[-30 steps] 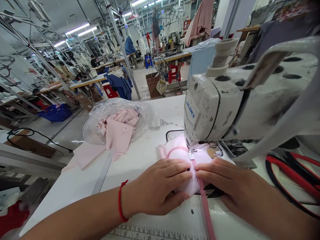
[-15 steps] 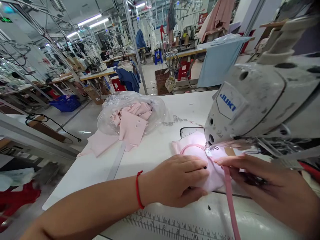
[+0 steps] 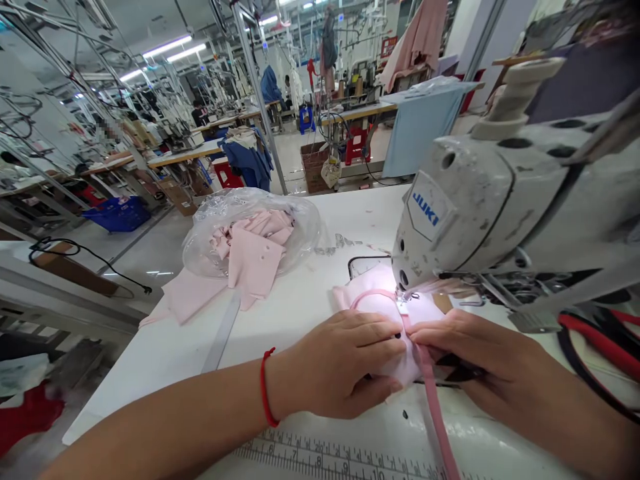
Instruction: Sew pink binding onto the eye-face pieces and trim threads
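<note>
A pale pink fabric piece (image 3: 367, 279) lies under the presser foot (image 3: 401, 305) of a white JUKI sewing machine (image 3: 465, 213). A darker pink strip (image 3: 434, 407) curves across the fabric, passes the foot and hangs toward the front edge. My left hand (image 3: 340, 363) rests on the fabric left of the foot, fingers stretched out. Just in front of the foot, my right hand (image 3: 475, 350) pinches the strip between thumb and forefinger. A dark object (image 3: 457, 368) shows under its palm, too covered to name.
Behind my left arm are a clear plastic bag (image 3: 310, 230) and pink cut pieces (image 3: 255, 260). A grey strip (image 3: 221, 337) lies near them. A ruler scale (image 3: 320, 460) runs along the front. Red and black loops (image 3: 595, 347) are at right.
My right hand has moved left, closer to my left hand, and the strip now lies straighter at the foot. The whole view has shifted slightly.
</note>
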Demonstrator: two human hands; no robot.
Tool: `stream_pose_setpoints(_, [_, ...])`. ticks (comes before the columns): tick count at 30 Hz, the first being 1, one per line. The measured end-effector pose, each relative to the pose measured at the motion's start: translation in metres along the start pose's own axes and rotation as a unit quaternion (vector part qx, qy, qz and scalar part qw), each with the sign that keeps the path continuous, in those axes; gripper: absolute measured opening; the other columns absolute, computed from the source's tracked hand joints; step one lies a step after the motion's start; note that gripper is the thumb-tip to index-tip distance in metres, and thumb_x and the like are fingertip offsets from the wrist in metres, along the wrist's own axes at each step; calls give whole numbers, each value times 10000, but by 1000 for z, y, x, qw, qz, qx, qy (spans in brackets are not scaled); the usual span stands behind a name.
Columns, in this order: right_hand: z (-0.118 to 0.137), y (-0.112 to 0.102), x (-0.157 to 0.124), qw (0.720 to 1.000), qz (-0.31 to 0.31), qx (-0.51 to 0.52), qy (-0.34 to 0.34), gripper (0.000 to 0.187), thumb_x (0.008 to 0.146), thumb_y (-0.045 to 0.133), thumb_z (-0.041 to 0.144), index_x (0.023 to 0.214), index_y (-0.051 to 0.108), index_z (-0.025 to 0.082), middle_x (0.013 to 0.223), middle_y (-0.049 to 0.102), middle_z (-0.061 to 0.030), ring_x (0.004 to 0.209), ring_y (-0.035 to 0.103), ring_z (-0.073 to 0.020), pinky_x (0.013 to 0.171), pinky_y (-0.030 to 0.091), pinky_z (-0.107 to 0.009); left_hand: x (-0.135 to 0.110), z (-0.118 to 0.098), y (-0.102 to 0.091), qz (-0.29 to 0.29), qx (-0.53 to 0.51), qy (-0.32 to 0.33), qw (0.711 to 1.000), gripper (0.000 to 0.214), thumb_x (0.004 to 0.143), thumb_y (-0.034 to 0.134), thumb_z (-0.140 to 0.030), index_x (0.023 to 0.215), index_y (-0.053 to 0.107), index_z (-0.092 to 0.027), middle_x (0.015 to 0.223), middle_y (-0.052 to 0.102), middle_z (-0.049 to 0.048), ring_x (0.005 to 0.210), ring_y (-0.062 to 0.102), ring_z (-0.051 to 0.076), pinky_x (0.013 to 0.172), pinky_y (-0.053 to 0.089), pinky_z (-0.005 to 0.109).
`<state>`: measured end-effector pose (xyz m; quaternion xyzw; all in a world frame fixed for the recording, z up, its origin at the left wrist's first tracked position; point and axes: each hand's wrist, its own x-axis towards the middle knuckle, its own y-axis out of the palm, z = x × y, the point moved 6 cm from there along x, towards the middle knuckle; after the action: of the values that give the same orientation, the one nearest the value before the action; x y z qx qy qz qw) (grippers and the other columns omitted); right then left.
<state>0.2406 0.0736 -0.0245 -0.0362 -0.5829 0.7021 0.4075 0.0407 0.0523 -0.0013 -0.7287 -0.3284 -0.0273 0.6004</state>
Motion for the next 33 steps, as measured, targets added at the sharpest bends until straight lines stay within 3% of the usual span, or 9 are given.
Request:
stream_pose_setpoints(3, [5,1,0,1000,-10,-7,-16,641,793,438,17,1320,623,331,1222,821,3,1078,816,-254,895,714,-401,0,1,-1,5,-10,-10,1000,421,1123,482,-365,1379,643,-72,1444,717,186,1339,683,285,1156,571,431])
stream_pose_setpoints(6, [4,5,-1,999,-20,-25,-4,618,801,415,-4,1285,634,311,1170,829,-20,1026,830,-253,809,709,-370,0,2,-1,11,-24,-20,999,414,1121,487,-359,1394,626,-81,1454,709,192,1382,662,291,1185,559,448])
stream_pose_setpoints(10, [-2,12,-7,999,-38,-36,-16,666,776,416,14,1317,648,326,1219,835,10,900,842,-256,635,692,-376,1,3,0,17,-39,-31,999,409,1113,496,-349,1415,602,-94,1458,703,195,1394,656,300,1196,558,475])
stream_pose_setpoints(14, [-9,13,-10,998,-43,-50,-3,680,804,419,34,1358,656,347,1285,822,20,940,842,-295,651,714,-445,1,5,2,25,-50,-34,998,439,1104,517,-360,1446,573,-92,1490,677,210,1445,619,318,1224,538,502])
stream_pose_setpoints(19, [-10,15,-6,998,-10,-59,-6,659,823,428,37,1359,658,345,1322,810,23,757,826,-283,536,683,-462,-1,6,2,19,-54,-33,998,464,1102,527,-375,1459,565,-81,1502,668,221,1458,611,329,1240,524,517])
stream_pose_setpoints(23, [-9,13,-5,997,-48,-63,-4,654,816,401,41,1329,658,354,1262,823,41,775,832,-284,558,694,-483,-1,7,3,21,-58,-38,997,459,1102,520,-380,1464,565,-101,1502,670,216,1451,617,326,1232,529,528])
stream_pose_setpoints(33, [-20,22,-14,998,-23,-57,25,596,869,453,71,1338,723,321,1305,812,-28,767,822,-289,681,719,-504,-1,5,1,5,-35,-31,999,446,1101,519,-368,1436,582,-79,1485,678,214,1430,628,318,1227,534,513])
